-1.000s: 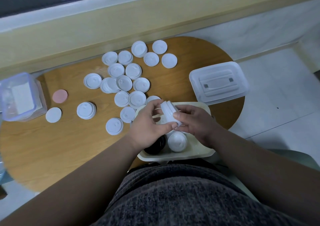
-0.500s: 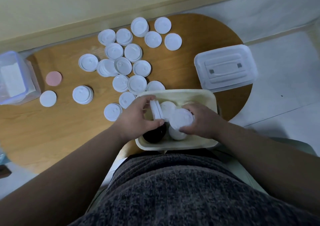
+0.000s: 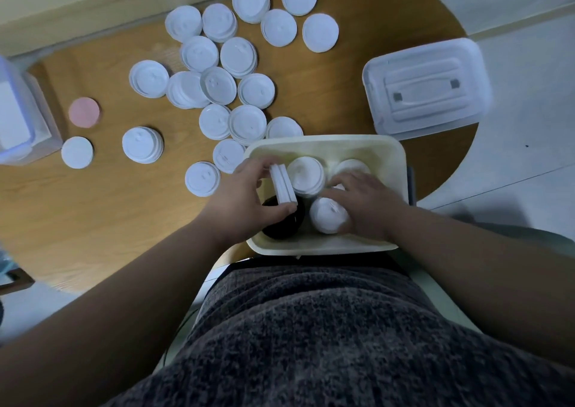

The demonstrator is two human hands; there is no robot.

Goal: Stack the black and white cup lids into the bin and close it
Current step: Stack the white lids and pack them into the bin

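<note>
My left hand [image 3: 245, 198] pinching upright white lids [image 3: 282, 184] above the black lid stack [image 3: 281, 226] in the cream bin [image 3: 326, 144], my right hand [image 3: 365, 205] cupped round a white lid stack [image 3: 328, 219] beside it, loose white lids [image 3: 217, 85] on the wooden table [image 3: 93, 207] beyond, clear bin cover [image 3: 426, 86] far right.

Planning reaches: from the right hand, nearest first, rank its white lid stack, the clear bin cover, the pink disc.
1. White lid stack, gripped by right hand.
2. Clear bin cover, far right.
3. Pink disc, far left.
</note>
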